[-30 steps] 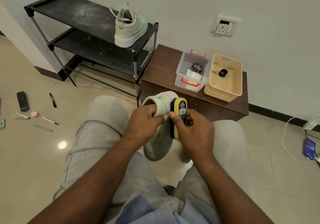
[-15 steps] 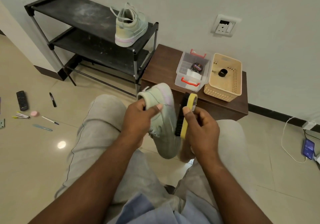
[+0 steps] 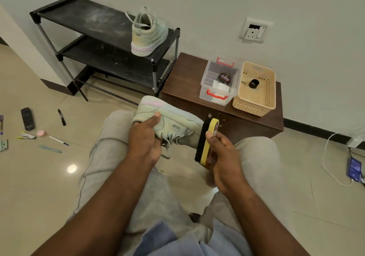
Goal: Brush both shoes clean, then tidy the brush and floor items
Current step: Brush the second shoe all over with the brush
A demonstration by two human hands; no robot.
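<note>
Now a sneaker [image 3: 173, 117] was gripped by the left hand [image 3: 145, 137], fingers curled round it, over the knees [image 3: 112, 129]. A shoe brush [image 3: 204, 139] was clamped in the right hand [image 3: 225, 156], bristles at the toe: brushing seemed under way, more strokes needed. Farther off, a remote [image 3: 27, 118] was left on the floor [image 3: 39, 186], the other sneaker [image 3: 149, 32] on the rack [image 3: 85, 16].

Black rack [image 3: 85, 16] stands beside brown cabinet [image 3: 187, 77]

Your pale green shoe [image 3: 173, 117] is held sideways, laces toward you, with the yellow-backed brush [image 3: 206, 143] bristles at its toe; the second shoe [image 3: 148, 34] stands on the rack [image 3: 83, 16].
</note>
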